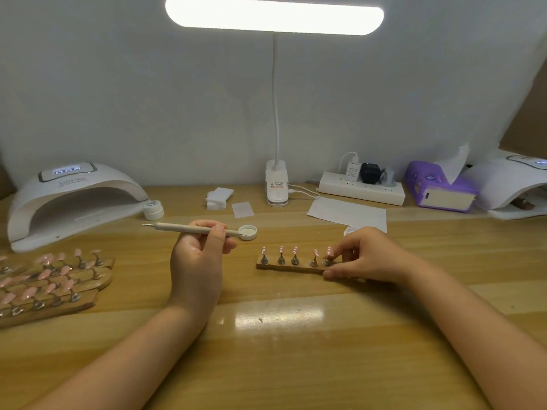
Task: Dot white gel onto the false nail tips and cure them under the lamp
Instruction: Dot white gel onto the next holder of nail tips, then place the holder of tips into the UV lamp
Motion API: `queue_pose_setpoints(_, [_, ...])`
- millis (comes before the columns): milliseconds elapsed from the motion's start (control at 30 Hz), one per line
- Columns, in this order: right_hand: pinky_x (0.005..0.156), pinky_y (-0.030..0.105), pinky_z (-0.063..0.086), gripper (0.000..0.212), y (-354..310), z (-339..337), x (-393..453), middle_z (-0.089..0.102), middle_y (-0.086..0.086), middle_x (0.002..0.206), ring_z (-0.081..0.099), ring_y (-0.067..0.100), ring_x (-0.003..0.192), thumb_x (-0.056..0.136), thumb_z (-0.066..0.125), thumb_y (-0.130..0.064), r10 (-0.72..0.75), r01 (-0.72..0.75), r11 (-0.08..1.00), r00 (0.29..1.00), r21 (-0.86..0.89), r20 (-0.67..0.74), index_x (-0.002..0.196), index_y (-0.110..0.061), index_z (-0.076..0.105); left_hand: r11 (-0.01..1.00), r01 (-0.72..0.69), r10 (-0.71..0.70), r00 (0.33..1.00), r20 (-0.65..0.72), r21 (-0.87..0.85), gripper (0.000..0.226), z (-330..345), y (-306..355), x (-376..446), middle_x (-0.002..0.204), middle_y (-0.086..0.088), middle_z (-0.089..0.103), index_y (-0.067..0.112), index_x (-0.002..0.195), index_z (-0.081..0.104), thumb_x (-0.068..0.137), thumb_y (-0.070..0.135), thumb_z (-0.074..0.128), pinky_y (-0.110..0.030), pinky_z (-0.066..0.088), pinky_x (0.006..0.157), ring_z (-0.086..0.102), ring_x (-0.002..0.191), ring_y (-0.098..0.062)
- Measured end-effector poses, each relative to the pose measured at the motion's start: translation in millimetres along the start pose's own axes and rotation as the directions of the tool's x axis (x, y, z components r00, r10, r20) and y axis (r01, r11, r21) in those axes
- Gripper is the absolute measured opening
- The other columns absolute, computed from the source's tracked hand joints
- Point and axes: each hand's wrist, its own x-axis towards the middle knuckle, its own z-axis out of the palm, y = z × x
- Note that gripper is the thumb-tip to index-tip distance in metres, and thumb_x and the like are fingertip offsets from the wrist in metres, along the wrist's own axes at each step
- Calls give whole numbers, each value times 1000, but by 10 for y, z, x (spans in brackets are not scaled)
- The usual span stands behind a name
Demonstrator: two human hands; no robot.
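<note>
While the left hand [197, 255] pinches the dotting pen [194, 228] with thumb and fingers curled round its shaft, the pen lies nearly level, its long axis running left to right, and its working tip rests in the small white gel lid [248, 232]. That lid is the landmark here. The wooden nail stand [291, 267] lies just in front of the lid and to its right, long axis also left to right, with five pink false nail tips [281, 250] upright on metal pegs in a row. The right hand [362, 255] grips the stand's right end, thumb against the near edge and fingers curled over by the last peg, steadying it.

The coming move, as I judge it, turns on a short swing: the pen tip must lift from the lid and travel toward the viewer and rightward to the nearest peg, which sits just beside the lid. The left hand is the nearer one to that end; the right hand covers the far end. White marks seem to show on some tips, though they are too small to be sure.

Well to the left of the lid stands the curing lamp [74, 199], its mouth facing the viewer, display lit. A gel pot [154, 209] sits between lamp and lid. More loaded stands [50, 285] lie left of the lid, nearer the viewer.
</note>
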Motion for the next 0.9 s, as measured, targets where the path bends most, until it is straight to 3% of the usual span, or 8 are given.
queue_pose_setpoints(100, [54,22,48,27,-65,92,-1,67,-2,65,58,6,55,61,84,-47,-52,58,993,997,100,-58,76,-30,70,995,64,-67,997,-40,-74,10,1,50,13,67,8,68,17,88,61,96,18,54,-17,50,65,64,67,-2])
queue_pose_setpoints(233, [49,23,50,21,-169,112,-30,66,-1,58,57,9,47,68,85,-26,-61,99,958,987,268,-146,79,-15,71,942,189,-215,974,-69,-277,18,16,180,39,60,5,63,14,77,64,93,17,55,-30,46,71,59,63,-10])
queue_pose_setpoints(367, [43,22,46,28,-68,-160,-229,64,0,55,54,11,44,63,84,-33,-5,105,926,964,363,-266,75,-13,69,892,214,-227,974,15,-397,17,106,377,44,59,4,62,12,76,64,91,14,56,-24,46,61,59,58,-7])
queue_pose_setpoints(500, [41,22,46,36,313,-547,-602,64,3,55,53,13,42,56,81,-43,111,37,947,894,318,-435,73,-13,69,843,326,-249,941,227,-428,16,414,487,58,58,2,58,8,80,62,92,12,52,-21,45,53,55,54,-8])
queue_pose_setpoints(633, [38,22,42,23,934,-867,-997,57,1,51,47,9,41,66,86,-22,305,-123,934,765,337,-567,76,-10,70,738,557,-327,790,519,-382,23,1016,561,-103,58,0,54,10,73,66,89,12,51,-24,42,57,51,54,-11])
queue_pose_setpoints(700, [42,26,42,25,1229,-998,-1187,58,5,52,45,12,43,65,86,-24,376,-213,923,675,320,-635,71,-8,68,667,668,-354,673,649,-329,11,1399,585,-263,59,-1,53,7,81,63,86,11,53,-25,41,58,50,54,-12])
queue_pose_setpoints(800, [50,29,45,30,1600,-1179,-1411,64,8,56,49,16,44,66,86,-29,472,-321,880,526,349,-707,66,-8,66,602,762,-367,531,763,-241,14,2015,549,-521,60,-2,55,6,86,62,92,11,50,-24,39,57,50,54,-12])
queue_pose_setpoints(900, [50,26,43,30,1912,-1330,-1518,64,3,57,52,18,45,67,86,-33,538,-401,833,421,382,-731,67,-11,66,617,763,-352,487,800,-192,14,2575,469,-655,61,-4,57,1,90,62,94,9,51,-22,39,54,50,55,-12])
